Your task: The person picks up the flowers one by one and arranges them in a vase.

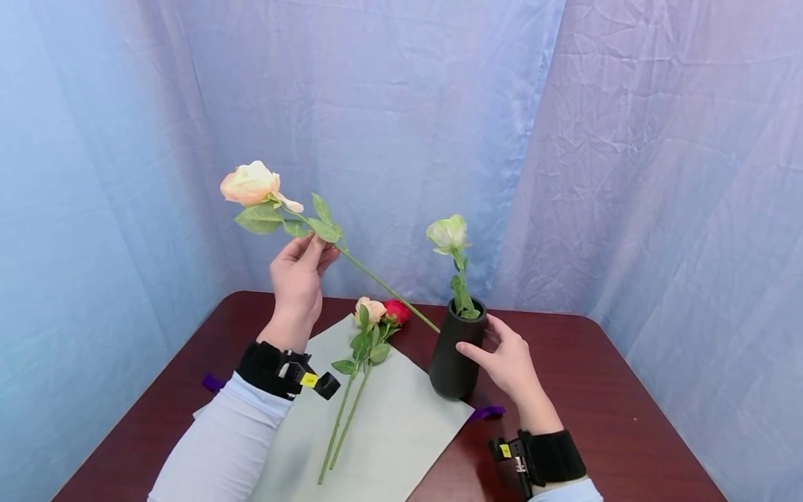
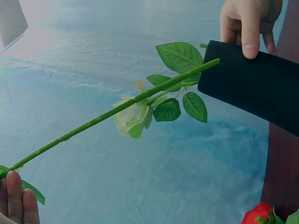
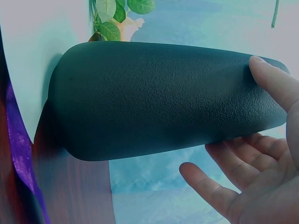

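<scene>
My left hand (image 1: 299, 279) pinches the stem of a pale peach rose (image 1: 251, 185) just below its leaves. The flower points up and left, and the bare stem (image 2: 100, 119) slants down to the right, its lower end beside the black vase (image 1: 453, 355) in the head view. Around the upper part of the vase is my right hand (image 1: 511, 359), thumb on the near side, fingers partly hidden behind. A white-green rose (image 1: 448, 233) stands in the vase. On the paper lie a cream rose (image 1: 370, 309) and a red rose (image 1: 397, 312) with their stems side by side.
A pale grey-green sheet of paper (image 1: 376, 425) covers part of the dark red-brown table (image 1: 602, 390). Purple ribbon (image 1: 488, 413) shows at its right corner and more ribbon (image 1: 213, 383) at the left. Light blue curtains (image 1: 376, 104) hang behind and at the sides.
</scene>
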A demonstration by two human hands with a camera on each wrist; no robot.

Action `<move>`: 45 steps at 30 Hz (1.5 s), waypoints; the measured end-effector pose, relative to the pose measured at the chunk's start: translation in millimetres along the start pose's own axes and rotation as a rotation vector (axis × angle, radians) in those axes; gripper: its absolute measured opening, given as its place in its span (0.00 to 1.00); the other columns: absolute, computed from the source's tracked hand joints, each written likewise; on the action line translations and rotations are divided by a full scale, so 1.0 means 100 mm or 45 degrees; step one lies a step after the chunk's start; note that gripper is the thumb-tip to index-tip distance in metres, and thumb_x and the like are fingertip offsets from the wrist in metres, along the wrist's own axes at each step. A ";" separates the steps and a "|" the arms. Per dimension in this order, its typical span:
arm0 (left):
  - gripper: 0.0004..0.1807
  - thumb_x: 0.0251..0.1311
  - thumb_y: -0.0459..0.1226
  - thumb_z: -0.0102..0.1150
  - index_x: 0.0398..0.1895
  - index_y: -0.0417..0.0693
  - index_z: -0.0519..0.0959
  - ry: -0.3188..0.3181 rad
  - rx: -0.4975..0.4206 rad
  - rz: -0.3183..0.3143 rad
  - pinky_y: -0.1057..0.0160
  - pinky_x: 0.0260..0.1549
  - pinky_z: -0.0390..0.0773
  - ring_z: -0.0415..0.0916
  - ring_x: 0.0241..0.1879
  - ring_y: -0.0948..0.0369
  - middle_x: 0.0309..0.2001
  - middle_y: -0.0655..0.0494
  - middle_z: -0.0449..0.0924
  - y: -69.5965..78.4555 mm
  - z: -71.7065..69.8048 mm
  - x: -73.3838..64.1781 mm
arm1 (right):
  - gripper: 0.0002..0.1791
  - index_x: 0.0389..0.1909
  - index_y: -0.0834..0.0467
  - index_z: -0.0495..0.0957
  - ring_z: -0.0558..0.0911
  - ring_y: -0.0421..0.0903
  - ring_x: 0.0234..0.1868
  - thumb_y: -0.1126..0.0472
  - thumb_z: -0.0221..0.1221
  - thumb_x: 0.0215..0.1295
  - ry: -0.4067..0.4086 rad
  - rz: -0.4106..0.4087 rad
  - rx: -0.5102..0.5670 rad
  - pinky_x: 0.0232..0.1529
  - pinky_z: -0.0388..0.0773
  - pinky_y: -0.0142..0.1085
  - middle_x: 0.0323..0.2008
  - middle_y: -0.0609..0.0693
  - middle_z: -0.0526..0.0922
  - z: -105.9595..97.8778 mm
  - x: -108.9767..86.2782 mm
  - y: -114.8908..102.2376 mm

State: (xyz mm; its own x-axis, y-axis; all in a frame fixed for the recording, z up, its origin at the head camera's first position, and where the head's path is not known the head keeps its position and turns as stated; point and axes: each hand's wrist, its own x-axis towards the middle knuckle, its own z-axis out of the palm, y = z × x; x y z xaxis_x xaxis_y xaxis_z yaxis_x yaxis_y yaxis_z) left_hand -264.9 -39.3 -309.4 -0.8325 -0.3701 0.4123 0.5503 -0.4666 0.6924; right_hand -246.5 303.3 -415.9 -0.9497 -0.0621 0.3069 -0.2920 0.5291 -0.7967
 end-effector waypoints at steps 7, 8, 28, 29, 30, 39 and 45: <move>0.09 0.65 0.35 0.67 0.43 0.37 0.85 0.035 -0.043 0.023 0.57 0.48 0.82 0.85 0.34 0.59 0.34 0.50 0.84 -0.01 0.06 0.03 | 0.49 0.75 0.54 0.65 0.77 0.57 0.64 0.40 0.73 0.58 0.000 -0.002 -0.004 0.58 0.76 0.54 0.66 0.59 0.76 0.00 0.00 0.01; 0.09 0.65 0.35 0.67 0.43 0.37 0.85 0.040 -0.043 0.028 0.57 0.48 0.82 0.85 0.34 0.59 0.35 0.50 0.85 -0.01 0.07 0.03 | 0.49 0.75 0.54 0.65 0.77 0.57 0.64 0.40 0.73 0.57 0.000 -0.003 -0.003 0.58 0.76 0.54 0.66 0.60 0.76 0.00 0.00 0.01; 0.10 0.66 0.37 0.67 0.43 0.37 0.83 0.041 0.000 0.085 0.56 0.51 0.81 0.85 0.36 0.58 0.40 0.49 0.85 0.01 0.19 0.06 | 0.48 0.75 0.54 0.65 0.78 0.57 0.64 0.40 0.72 0.58 0.003 -0.007 -0.014 0.58 0.77 0.54 0.65 0.59 0.76 0.01 -0.01 0.00; 0.10 0.66 0.36 0.67 0.43 0.37 0.83 0.041 0.005 0.088 0.55 0.51 0.81 0.85 0.36 0.58 0.40 0.49 0.85 0.01 0.19 0.06 | 0.48 0.75 0.54 0.65 0.78 0.57 0.64 0.40 0.72 0.58 0.002 -0.006 -0.016 0.58 0.77 0.54 0.65 0.59 0.76 0.01 -0.01 0.00; 0.10 0.66 0.36 0.67 0.42 0.37 0.83 0.043 0.006 0.088 0.55 0.51 0.81 0.85 0.36 0.57 0.40 0.49 0.85 0.01 0.20 0.05 | 0.48 0.75 0.54 0.65 0.78 0.57 0.64 0.39 0.72 0.58 0.003 -0.006 -0.018 0.58 0.77 0.54 0.65 0.59 0.76 0.01 0.00 0.00; 0.11 0.64 0.37 0.69 0.42 0.36 0.83 0.027 0.011 0.097 0.55 0.51 0.81 0.85 0.35 0.57 0.38 0.49 0.86 0.00 0.25 0.04 | 0.48 0.75 0.54 0.65 0.78 0.57 0.64 0.41 0.73 0.58 0.008 -0.001 -0.020 0.58 0.77 0.54 0.65 0.59 0.76 0.01 -0.01 0.00; 0.08 0.63 0.36 0.70 0.37 0.40 0.84 0.023 0.002 0.099 0.55 0.50 0.82 0.86 0.34 0.57 0.37 0.49 0.86 -0.03 0.29 0.04 | 0.49 0.76 0.54 0.64 0.77 0.57 0.64 0.40 0.72 0.58 0.002 0.008 -0.018 0.58 0.77 0.54 0.66 0.59 0.76 0.02 -0.01 0.00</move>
State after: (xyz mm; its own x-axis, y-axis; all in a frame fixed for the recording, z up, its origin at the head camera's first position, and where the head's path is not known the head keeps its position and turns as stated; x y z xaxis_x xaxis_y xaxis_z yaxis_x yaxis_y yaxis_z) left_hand -271.9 -16.3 -292.2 -0.7859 -0.4197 0.4541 0.6132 -0.4344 0.6598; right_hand -245.4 301.6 -416.9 -0.9513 -0.0577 0.3028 -0.2847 0.5415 -0.7910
